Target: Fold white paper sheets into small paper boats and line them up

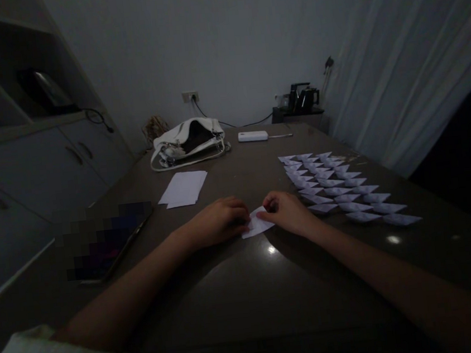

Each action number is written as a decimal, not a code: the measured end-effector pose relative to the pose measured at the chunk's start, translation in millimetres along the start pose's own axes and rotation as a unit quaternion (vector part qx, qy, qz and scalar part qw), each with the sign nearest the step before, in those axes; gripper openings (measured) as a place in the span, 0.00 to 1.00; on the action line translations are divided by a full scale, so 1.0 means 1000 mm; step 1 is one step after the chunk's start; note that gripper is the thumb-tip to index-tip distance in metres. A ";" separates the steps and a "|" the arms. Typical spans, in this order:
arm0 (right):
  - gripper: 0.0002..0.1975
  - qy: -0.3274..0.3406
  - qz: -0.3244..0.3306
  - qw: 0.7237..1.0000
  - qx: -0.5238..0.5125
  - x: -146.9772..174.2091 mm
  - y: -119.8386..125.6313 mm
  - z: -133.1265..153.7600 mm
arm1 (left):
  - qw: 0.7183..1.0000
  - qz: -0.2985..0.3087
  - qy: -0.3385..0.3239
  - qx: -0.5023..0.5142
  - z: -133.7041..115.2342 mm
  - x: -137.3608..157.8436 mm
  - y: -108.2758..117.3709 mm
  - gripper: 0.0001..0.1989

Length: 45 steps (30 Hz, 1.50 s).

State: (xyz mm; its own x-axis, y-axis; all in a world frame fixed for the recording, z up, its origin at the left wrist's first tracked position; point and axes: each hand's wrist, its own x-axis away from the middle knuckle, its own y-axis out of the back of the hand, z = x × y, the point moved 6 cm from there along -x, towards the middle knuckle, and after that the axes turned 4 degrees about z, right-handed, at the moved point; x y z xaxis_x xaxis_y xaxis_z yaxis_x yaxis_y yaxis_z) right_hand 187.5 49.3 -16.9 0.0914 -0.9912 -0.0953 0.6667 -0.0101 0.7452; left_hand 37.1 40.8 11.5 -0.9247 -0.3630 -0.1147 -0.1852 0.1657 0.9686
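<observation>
A small folded piece of white paper [258,225] is between my two hands, just above or on the dark table [248,298]. My left hand [223,220] has its fingers curled at the paper's left edge. My right hand [288,211] pinches the paper's right side between thumb and fingers. To the right stand several folded paper boats [354,206], set out in rows. A stack of white paper sheets [184,188] lies beyond my left hand.
A phone [113,240], partly blurred out, lies at the left. Farther back are a white handbag [192,140] and a white power bank [252,136] with a short cable. A black kettle [307,100] stands in the far right corner, near a pale curtain [400,58].
</observation>
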 end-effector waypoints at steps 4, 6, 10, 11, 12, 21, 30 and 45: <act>0.07 -0.001 -0.015 1.000 -0.008 -0.001 0.000 0.002 | 1.000 -0.007 -0.010 0.000 0.000 0.000 0.000 0.08; 0.04 0.015 -0.016 1.000 -0.011 0.000 0.000 0.006 | 1.000 -0.010 -0.011 -0.001 0.000 -0.001 0.000 0.08; 0.02 0.108 0.011 0.994 -0.004 0.004 0.001 0.022 | 1.000 -0.012 0.002 -0.004 0.001 -0.001 0.000 0.09; 0.02 0.132 0.019 0.991 0.008 0.006 0.002 0.026 | 1.000 -0.011 0.005 -0.006 0.001 -0.001 0.000 0.09; 0.02 0.153 0.025 0.988 0.023 0.007 0.003 0.030 | 1.000 -0.010 0.007 -0.010 0.001 -0.001 0.000 0.09; 0.03 0.234 0.104 0.964 0.076 0.012 0.003 0.035 | 1.000 -0.009 0.012 -0.026 0.001 0.001 0.001 0.09; 0.06 0.247 0.136 0.957 0.073 0.014 0.004 0.039 | 1.000 -0.018 -0.009 0.008 -0.002 0.000 0.000 0.09; 0.07 0.254 0.147 0.954 0.061 0.014 0.002 0.038 | 0.999 -0.011 0.008 0.044 0.001 -0.001 -0.002 0.11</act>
State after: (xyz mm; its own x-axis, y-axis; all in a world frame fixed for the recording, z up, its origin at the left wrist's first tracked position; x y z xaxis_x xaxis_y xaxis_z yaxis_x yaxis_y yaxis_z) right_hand 162.1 30.5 8.6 0.6296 -0.7614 -0.1545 0.4683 0.2133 0.8574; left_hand 37.7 42.0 9.3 -0.9151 -0.3813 -0.1314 -0.2344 0.2378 0.9426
